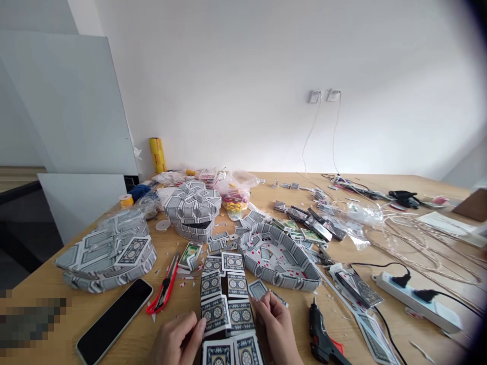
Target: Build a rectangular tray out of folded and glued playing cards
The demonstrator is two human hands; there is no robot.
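In front of me lies a long piece built from dark blue patterned playing cards [239,319], set in two rows with a gap between them near its far end. My left hand [178,340] is closed, with thumb and finger on the piece's left edge. On the right edge is my right hand [278,327], its fingers curled and pinched by the cards; its exact grip is partly hidden. Loose cards [258,289] lie just beyond the right hand. A red utility knife [165,286] is left of the piece, and a black glue gun [321,332] is to its right.
A phone [114,322] and a stacked card-built shape [108,253] are at left. Further back stand a lidded card box [193,208] and an open card tray [279,276]. A power strip [418,303], cords [429,243] and card scraps crowd the right.
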